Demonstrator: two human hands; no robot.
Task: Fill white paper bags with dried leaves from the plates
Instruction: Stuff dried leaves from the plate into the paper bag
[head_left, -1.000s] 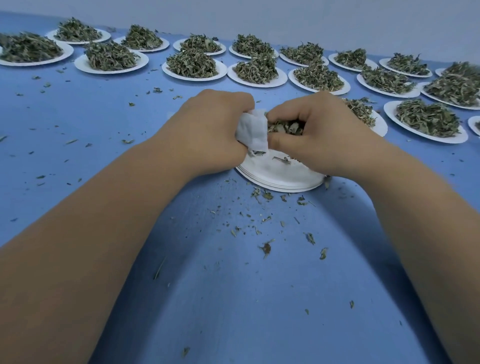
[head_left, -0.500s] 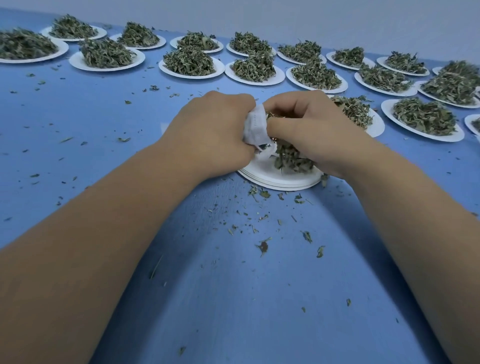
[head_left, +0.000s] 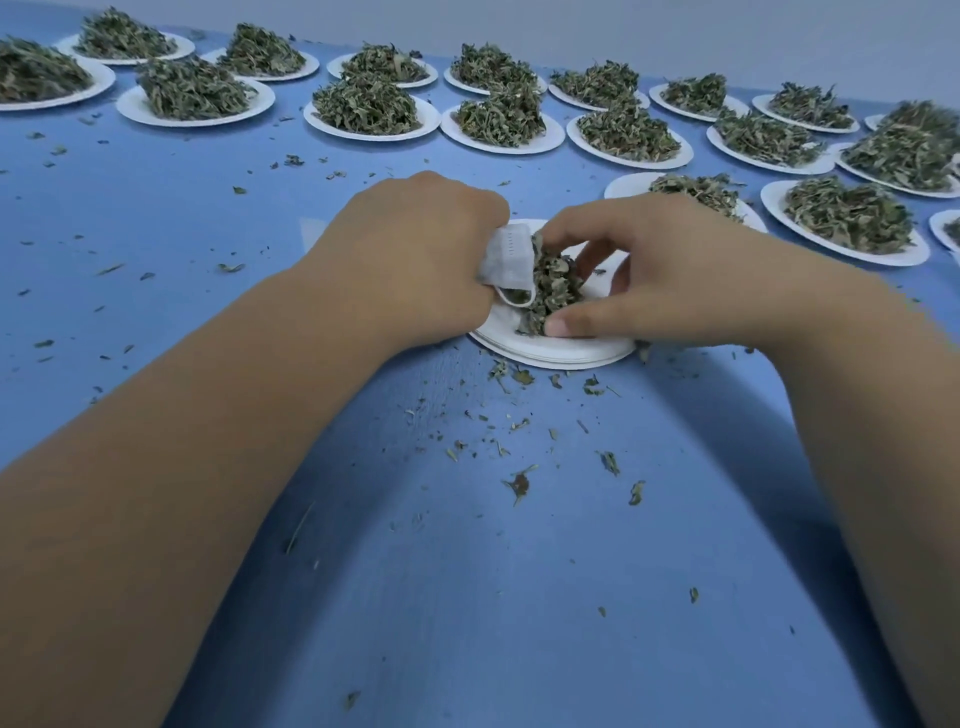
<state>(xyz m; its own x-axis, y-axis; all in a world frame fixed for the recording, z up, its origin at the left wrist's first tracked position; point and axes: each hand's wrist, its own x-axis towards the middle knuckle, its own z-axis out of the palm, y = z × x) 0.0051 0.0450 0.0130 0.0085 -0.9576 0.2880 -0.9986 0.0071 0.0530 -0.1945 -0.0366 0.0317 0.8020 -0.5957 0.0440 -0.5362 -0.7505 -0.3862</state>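
A small white paper bag (head_left: 508, 262) is gripped in my left hand (head_left: 415, 254), its mouth turned to the right just above a stack of white paper plates (head_left: 561, 349). Right at the bag's mouth is a clump of dried green leaves (head_left: 550, 288) sitting over the top plate. My right hand (head_left: 649, 270) cups that clump, thumb below and fingers curled over the top, pinching the leaves against the opening. Most of the bag is hidden by my left fingers.
Several white plates heaped with dried leaves stand in rows along the far side of the blue table (head_left: 156, 218), the nearest heaped plate (head_left: 691, 192) just behind my right hand. Leaf crumbs (head_left: 519, 483) lie scattered on the table in front of the plate stack.
My right hand has opened somewhat and dropped toward the plate, gathering the leaf clump at the bag's mouth. The bag has tilted lower in my left hand.
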